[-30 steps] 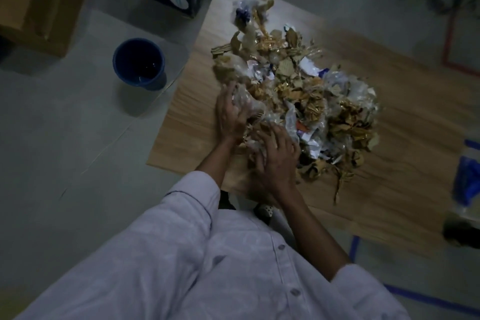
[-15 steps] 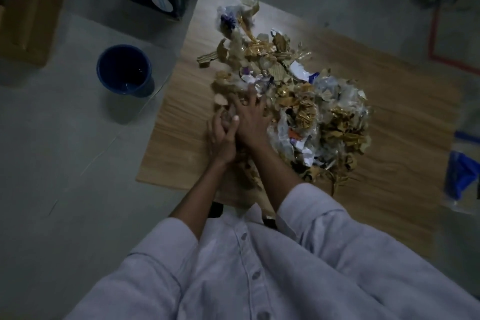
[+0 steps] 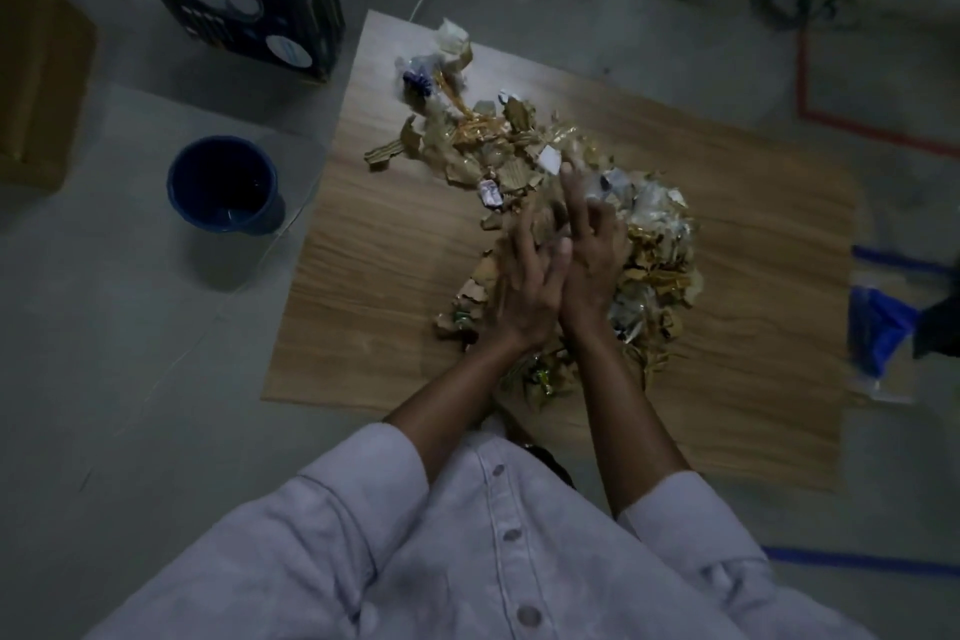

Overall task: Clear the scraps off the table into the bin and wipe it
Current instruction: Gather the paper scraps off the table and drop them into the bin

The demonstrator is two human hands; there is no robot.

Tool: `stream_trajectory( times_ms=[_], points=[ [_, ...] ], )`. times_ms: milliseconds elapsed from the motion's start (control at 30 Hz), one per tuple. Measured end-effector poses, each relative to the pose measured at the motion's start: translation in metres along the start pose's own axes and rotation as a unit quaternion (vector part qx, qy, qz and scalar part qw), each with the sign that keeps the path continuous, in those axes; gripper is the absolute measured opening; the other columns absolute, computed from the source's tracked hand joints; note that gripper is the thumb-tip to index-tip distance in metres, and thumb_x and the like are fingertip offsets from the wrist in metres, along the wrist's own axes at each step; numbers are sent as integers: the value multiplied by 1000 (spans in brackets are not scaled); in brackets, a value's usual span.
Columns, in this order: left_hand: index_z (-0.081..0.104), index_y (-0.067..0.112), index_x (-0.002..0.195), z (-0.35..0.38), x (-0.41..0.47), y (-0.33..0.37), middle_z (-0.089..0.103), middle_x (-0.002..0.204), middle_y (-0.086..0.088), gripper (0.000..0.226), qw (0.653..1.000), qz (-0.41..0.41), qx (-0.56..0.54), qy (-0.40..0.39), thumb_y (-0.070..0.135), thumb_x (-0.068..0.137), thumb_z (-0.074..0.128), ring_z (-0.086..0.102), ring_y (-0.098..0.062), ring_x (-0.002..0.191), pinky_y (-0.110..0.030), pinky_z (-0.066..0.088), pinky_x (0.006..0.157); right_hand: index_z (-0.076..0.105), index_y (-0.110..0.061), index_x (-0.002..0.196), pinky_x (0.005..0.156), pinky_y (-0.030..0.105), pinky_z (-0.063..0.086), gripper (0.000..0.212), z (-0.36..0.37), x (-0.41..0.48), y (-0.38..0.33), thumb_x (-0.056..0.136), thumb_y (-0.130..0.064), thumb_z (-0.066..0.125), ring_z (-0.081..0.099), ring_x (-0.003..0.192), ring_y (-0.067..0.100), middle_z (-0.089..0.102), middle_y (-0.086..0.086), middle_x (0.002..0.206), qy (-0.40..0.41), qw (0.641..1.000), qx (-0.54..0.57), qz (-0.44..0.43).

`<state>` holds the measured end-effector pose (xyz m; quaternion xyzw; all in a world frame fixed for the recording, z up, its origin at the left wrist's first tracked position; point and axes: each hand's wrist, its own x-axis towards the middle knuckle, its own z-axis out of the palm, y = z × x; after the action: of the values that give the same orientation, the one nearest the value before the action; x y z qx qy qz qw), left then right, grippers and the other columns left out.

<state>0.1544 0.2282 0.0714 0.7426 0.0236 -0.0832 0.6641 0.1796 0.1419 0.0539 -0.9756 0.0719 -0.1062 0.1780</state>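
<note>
Single head-worn view, looking steeply down.
Wide-angle and near: the wearer's shirt (image 3: 467, 561) fills the bottom edge, the table (image 3: 395, 250) the centre, the bin (image 3: 234, 222) middle left.

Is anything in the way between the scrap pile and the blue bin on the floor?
Nothing visible. Only bare table and open floor lie between the scraps and the bin, which stands left of the table, mouth up.
</note>
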Motion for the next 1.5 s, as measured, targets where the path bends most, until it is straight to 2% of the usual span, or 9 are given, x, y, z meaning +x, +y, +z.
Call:
stream_trajectory(
  times_ms=[200,300,433,567,733,933,1133,1333,1500],
  points=[
    [54,10,138,-20,6,-47,49,145,-16,64,975,-88,203,-35,57,99,34,34,-32,138,-44,18,117,56,-46,135,112,74,14,45,23,-5,6,90,-49,62,12,149,42,31,2,157,-199,975,-79,62],
    [58,13,136,-47,6,-57,55,139,-14,42,965,-99,238,57,38,105,45,43,-32,128,-41,26,110,65,-50,118,109,73,8,44,18,-4,-4,80,-72,60,8,153,43,38,-9,156,-133,987,-88,28],
    [60,11,133,-84,6,-78,60,135,-9,70,971,-84,214,60,59,96,25,49,-28,126,-40,28,111,68,-47,107,110,73,2,47,19,-12,-25,75,-80,58,12,154,40,47,-9,150,-76,993,-87,3],
    [63,21,128,-88,9,-81,68,124,-4,78,988,-149,19,33,82,87,39,62,-23,119,-50,47,104,72,-36,103,111,70,2,31,37,-15,-46,82,-57,64,21,154,31,51,-2,148,-102,993,-24,-61],
    [66,21,108,-109,50,-58,70,102,-2,44,985,-114,26,128,56,104,38,66,-24,96,-52,53,88,71,-35,101,111,66,13,25,44,19,-81,85,-52,61,40,144,24,62,-6,133,5,995,-14,-98],
    [42,31,151,-153,145,-83,28,161,-9,59,971,-101,76,204,58,98,44,25,-25,148,-28,21,116,48,-41,140,104,69,36,72,85,126,-109,76,-68,65,25,146,31,40,4,152,-68,990,47,-117],
    [30,40,155,-172,217,-98,25,163,0,78,974,-112,-114,160,73,87,47,36,-12,140,-53,36,117,15,-53,155,109,83,14,130,139,213,-123,50,-64,91,-21,151,42,-14,-1,166,-264,960,76,-62],
    [32,19,156,-158,230,-106,35,157,-11,84,982,-90,106,130,65,87,47,30,-26,143,-43,23,120,43,-45,145,114,66,20,74,186,186,-101,75,-54,67,19,150,35,32,5,158,-214,967,7,-139],
    [59,2,130,-123,203,-112,57,125,-19,58,948,12,225,226,46,94,50,48,-31,111,-40,38,96,62,-21,128,72,45,48,35,192,151,-87,95,-28,54,52,99,30,57,11,116,-88,975,-15,-203]
  ],
)
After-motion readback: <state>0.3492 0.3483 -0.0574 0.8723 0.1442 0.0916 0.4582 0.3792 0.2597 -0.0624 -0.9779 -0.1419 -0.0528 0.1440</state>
